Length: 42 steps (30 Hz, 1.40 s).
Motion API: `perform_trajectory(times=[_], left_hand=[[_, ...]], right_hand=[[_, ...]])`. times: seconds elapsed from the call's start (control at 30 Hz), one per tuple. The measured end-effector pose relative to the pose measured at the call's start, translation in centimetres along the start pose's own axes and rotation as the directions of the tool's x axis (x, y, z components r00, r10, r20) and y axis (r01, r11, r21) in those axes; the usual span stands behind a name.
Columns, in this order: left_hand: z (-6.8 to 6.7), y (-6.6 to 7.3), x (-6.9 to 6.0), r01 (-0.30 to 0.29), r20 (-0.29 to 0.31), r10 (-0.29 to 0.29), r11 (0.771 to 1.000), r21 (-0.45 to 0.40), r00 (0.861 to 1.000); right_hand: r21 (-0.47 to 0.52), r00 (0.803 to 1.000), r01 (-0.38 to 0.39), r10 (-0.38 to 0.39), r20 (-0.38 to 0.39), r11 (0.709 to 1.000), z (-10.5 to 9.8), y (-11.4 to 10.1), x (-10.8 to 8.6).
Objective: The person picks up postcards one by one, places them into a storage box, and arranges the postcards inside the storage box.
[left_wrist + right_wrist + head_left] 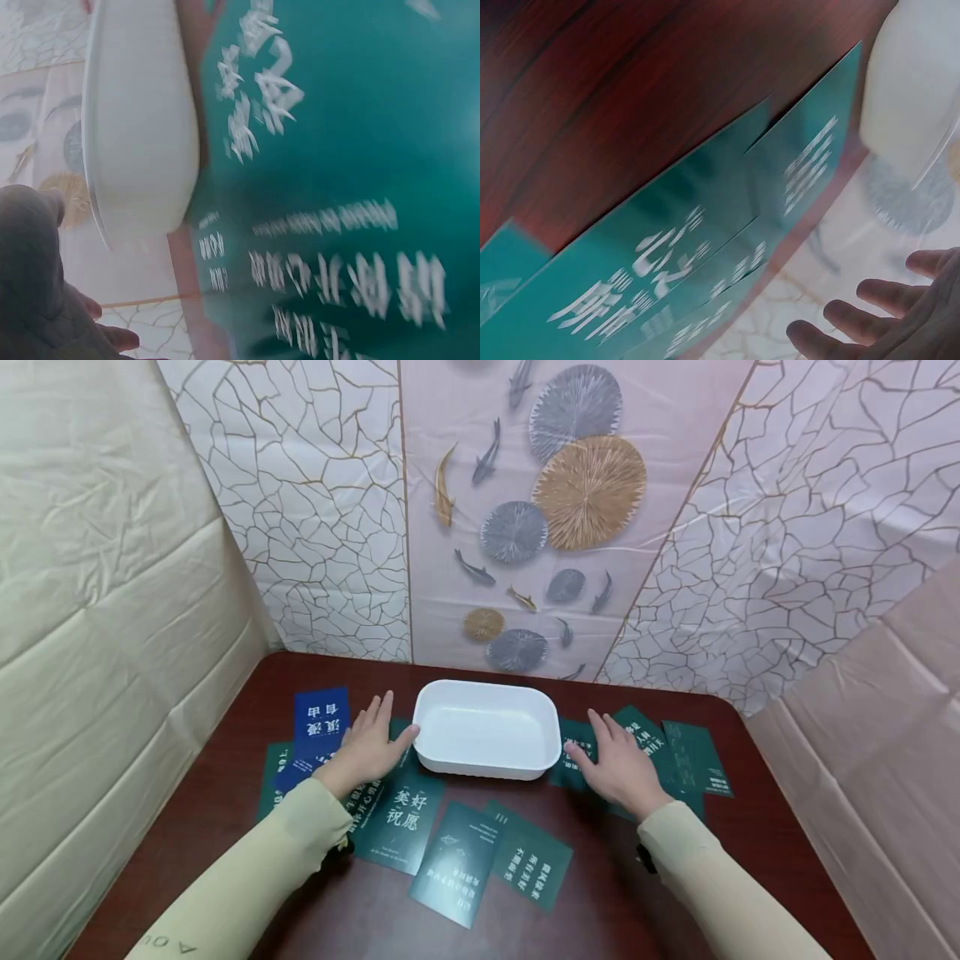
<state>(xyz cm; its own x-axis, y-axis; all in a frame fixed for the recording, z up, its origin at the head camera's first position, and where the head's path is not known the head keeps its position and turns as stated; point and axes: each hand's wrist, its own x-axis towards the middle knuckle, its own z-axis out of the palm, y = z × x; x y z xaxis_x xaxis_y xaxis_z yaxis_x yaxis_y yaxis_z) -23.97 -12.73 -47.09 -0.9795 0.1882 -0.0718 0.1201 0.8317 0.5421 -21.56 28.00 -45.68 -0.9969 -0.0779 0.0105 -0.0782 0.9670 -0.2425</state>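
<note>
1. White tray (486,735), one, upright, near the middle of the table's (217,802) far edge. Likely hazard: a push from one end only could swing it askew or toward that edge.
2. Hands, two, both spread wide, holding nothing. Left hand (369,752): thumb at the tray's left end, contact uncertain. Right hand (618,768): thumb just beside the right end. Hazard: lifting by thumbs alone might let the tray tip.
3. Blue card (321,718), toward the far-left corner, overlapping green ones; the left hand could drag it out of place.
4. Lettered green card (408,818), left of centre, near the tray; a sliding tray might ride over or crease it.
5. Two overlapping green cards (455,864), nearer the near edge, in the way of a tray drawn straight back.
6. Green cards (697,758), fanned toward the right edge, partly hidden by the right hand; a sleeve (705,868) could sweep them.
7. Patterned cloth (480,593), behind the far edge, limiting reach beyond.
</note>
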Motion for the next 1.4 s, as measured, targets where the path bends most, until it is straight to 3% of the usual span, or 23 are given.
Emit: perform_trajectory(times=[0.2,0.37,0.6,0.77,0.87,1.2,1.4], left_hand=[[0.6,1.0,1.2,0.069,0.048,-0.059,0.968,-0.24,0.997],[0.9,2.0,2.1,0.112,0.028,-0.109,0.938,-0.328,0.994],[1.9,2.8,3.3,0.132,0.015,-0.135,0.932,-0.336,0.991],[2.2,3.8,3.8,0.125,0.018,-0.127,0.929,-0.349,0.992],[2.0,4.3,3.9,0.14,0.026,-0.14,0.925,-0.353,0.99],[2.4,4.3,4.9,0.21,0.025,-0.214,0.918,-0.336,0.976],[3.3,4.7,5.2,0.23,0.01,-0.235,0.942,-0.245,0.972]], right_hand=[[-0.02,0.998,-0.065,0.066,0.02,0.998,-0.6,3.5,-0.1],[-0.021,0.986,-0.159,0.16,0.043,0.987,-1.1,6.7,-0.3],[-0.005,0.964,-0.257,0.257,0.069,0.966,-1.5,11.6,-0.7],[0.037,0.905,-0.419,0.414,0.102,0.907,-1.9,14.7,-1.4],[0.045,0.883,-0.463,0.457,0.108,0.885,-2.2,15.8,-1.6],[0.052,0.878,-0.472,0.463,0.122,0.88,-2.8,16.2,-1.6],[0.015,0.881,-0.463,0.458,0.115,0.886,-2.6,17.3,-1.7]])
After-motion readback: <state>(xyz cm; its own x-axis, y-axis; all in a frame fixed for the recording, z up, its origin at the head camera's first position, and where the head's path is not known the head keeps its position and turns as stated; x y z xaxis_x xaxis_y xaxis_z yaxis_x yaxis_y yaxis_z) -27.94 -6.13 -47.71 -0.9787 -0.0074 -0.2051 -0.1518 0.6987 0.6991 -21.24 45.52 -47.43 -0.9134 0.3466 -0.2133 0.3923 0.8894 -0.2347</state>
